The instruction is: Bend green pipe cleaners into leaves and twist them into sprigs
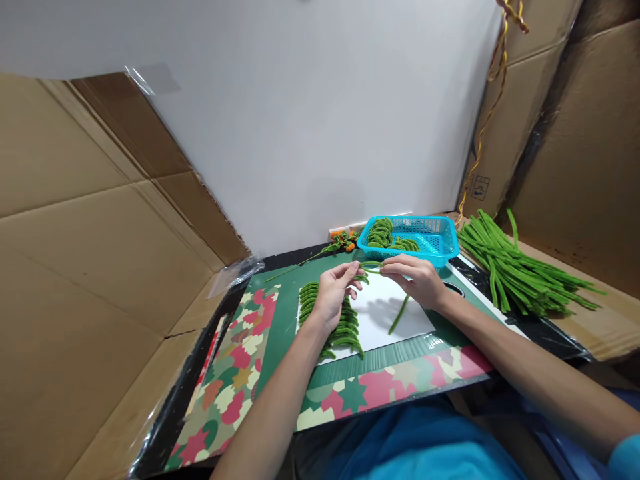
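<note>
Between my two hands a green fuzzy stem (371,268) is bent into a narrow loop above a white sheet (383,313). My left hand (337,293) pinches its left end with thumb and forefinger. The fingers of my right hand (415,279) are closed on its right end, and a length of green stem (399,315) hangs below that hand. Rows of curved green pieces (346,328) lie on the sheet beside and under my left hand; part of them is hidden by the hand and wrist.
Behind my hands a blue basket (445,257) holds more curved green pieces. A bundle of long green stems (520,267) lies at the right. An orange-flowered stem (345,241) rests left of the basket. Cardboard walls (100,220) stand at both sides.
</note>
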Action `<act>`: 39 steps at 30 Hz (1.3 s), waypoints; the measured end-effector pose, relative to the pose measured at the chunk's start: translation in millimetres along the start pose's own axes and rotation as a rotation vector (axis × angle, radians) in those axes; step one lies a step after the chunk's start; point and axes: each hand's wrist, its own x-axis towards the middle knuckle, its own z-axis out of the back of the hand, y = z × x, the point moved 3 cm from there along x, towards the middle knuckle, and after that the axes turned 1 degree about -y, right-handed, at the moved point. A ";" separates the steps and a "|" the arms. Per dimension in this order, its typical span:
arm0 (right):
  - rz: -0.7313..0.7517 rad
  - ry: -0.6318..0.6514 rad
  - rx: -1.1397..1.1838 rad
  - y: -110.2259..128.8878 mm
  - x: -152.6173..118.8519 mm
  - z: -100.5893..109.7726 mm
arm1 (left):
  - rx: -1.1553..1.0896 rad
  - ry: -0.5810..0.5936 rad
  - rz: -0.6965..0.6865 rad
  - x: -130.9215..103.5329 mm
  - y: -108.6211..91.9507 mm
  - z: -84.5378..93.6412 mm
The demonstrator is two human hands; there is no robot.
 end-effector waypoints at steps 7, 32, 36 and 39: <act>0.022 -0.016 0.013 -0.2 0.4 -0.2 | -0.004 -0.014 0.018 0.6 0.9 0.4; 0.027 -0.037 0.002 3.5 0.0 -1.8 | 0.251 -0.125 -0.268 2.0 4.1 0.1; 0.001 -0.046 0.010 2.5 -0.9 -2.5 | 0.277 -0.121 -0.262 2.0 5.1 0.1; -0.009 -0.051 0.031 1.2 -1.2 -2.9 | 0.296 -0.123 -0.276 2.8 5.2 1.2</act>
